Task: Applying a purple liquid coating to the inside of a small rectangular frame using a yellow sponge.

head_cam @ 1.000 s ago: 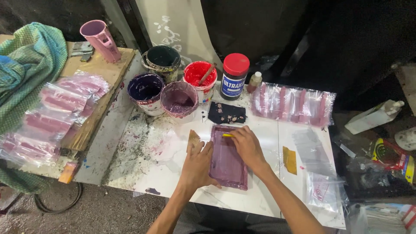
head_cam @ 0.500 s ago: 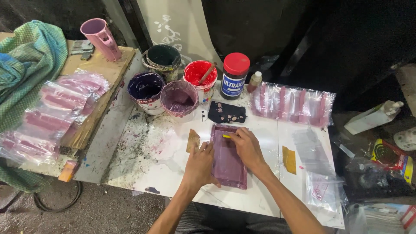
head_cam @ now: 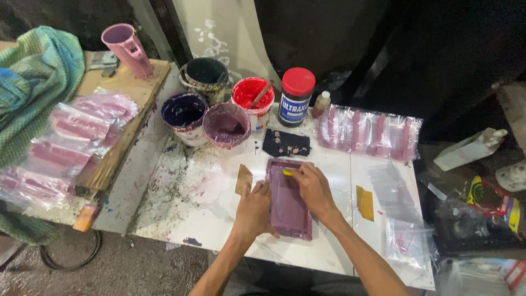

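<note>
Item: small purple-stained printing frame [head_cam: 289,198], rectangular, laid flat on the white worktop [head_cam: 334,246] near its front edge. The long axis is set running away from the person, the far short end lying just short of a dark paint-flecked cloth [head_cam: 285,143].

Left hand [head_cam: 253,209]: laid flat against the frame's left long edge, fingers together and extended, pressing down; nothing is pinched in it. A tan card scraper [head_cam: 244,178] is found just beside its fingertips, to the left.

Right hand [head_cam: 312,186]: placed over the frame's far right corner, fingers curled and pinched on a small yellow piece [head_cam: 287,172] at the top edge. Of the two, this hand is the nearer to the frame's far end.

Surroundings: paint tubs are grouped beyond the cloth, a purple tub [head_cam: 226,125] being the closest, with a red-capped jar [head_cam: 295,96] alongside. A second tan scraper [head_cam: 365,202] is seen well to the right. Bagged pink strips [head_cam: 375,131] are laid along the far right.

Open room: bare worktop is available on the frame's right side and ahead-left; the front edge is close behind the frame's near end.
</note>
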